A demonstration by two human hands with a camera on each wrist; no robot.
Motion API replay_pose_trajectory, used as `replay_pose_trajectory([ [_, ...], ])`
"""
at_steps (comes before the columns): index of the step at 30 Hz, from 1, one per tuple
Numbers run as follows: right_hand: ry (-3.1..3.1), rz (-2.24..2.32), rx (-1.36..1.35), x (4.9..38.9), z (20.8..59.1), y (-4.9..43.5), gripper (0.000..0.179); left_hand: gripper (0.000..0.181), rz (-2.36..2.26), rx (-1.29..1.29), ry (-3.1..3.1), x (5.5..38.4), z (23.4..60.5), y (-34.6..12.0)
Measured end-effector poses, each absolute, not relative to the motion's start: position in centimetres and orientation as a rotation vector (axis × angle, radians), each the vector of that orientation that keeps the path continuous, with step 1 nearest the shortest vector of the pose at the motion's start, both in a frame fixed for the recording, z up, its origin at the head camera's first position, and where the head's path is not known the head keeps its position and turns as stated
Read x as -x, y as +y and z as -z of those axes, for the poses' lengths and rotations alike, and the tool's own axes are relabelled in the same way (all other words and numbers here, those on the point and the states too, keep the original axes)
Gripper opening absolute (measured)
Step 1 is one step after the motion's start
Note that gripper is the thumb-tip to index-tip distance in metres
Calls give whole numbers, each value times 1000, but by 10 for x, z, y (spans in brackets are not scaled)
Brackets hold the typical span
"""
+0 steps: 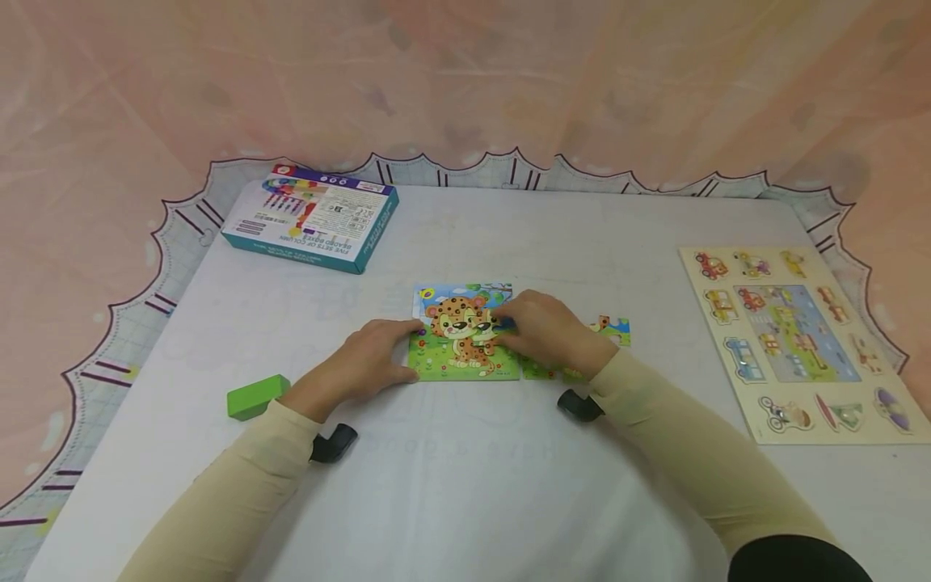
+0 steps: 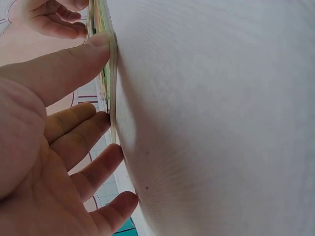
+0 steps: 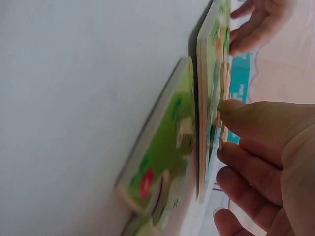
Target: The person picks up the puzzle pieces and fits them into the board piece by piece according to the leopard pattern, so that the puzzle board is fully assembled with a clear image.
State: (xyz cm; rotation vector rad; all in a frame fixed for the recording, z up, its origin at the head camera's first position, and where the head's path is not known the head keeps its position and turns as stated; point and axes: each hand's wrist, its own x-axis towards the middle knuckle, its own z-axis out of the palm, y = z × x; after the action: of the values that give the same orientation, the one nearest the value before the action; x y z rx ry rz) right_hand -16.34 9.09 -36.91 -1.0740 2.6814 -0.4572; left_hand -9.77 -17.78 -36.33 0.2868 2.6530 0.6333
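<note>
A leopard jigsaw puzzle [image 1: 436,356] lies flat on the white table in the head view. My left hand [image 1: 371,360] is at its left edge, thumb and fingers spread and touching the side; in the left wrist view the thumb [image 2: 74,64] rests against the edge and the fingers are fairly straight. Over the puzzle's right part, my right hand [image 1: 545,327] pinches a thin puzzle piece [image 3: 221,135] between thumb and forefinger. Part of this piece is hidden by the fingers. Beside the puzzle, partly under my right hand, lie more green puzzle pieces [image 3: 167,142].
A boxed toy set [image 1: 313,218] lies at the back left. Near my left forearm sits a green block [image 1: 254,398]. A wooden board with vehicle pictures [image 1: 738,323] is on the right. The table's scalloped cloth border [image 1: 494,170] runs along the back.
</note>
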Motion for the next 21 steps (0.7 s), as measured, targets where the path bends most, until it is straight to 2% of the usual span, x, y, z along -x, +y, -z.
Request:
replay_pose_trajectory([
  [21,2740,377,1115,160,369,64,40,73,-643,-289,2654,97,364,-178],
])
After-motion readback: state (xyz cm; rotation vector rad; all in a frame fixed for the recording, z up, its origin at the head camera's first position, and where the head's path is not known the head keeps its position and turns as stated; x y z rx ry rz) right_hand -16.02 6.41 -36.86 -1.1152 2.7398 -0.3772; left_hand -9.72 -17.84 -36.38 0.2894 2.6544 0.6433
